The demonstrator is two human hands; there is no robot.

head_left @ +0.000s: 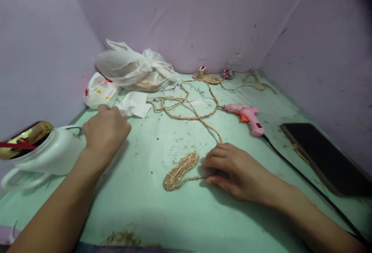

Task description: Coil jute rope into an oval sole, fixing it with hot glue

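R hand (232, 171) low over the table (139, 202), just right of the flat, oblong coil (181, 171) of braided cord (207, 123); fingers loosely curled, a gap showing btwn them and the thumb. Cord runs from the coil to the thumb tip & again from beyond the knuckles; can't tell if it's pinched. L hand (106, 129) is knuckles-up, fingers folded under, nr the crumpled white paper (135, 105); fingertips hidden, so can't tell what it has, if anything. Both forearms come in from the bottom corners. Writing: white pack (100, 92) behind L hand has red & yellow print, too small to read. Rest of cord loops mid-table, close to the nozzle of a pink glue gun (242, 114), its small light red. Dark phone (322, 156) far R; white jug (55, 150) w/ gold item (43, 131) far L; knotted plastic bag (139, 67) at back.
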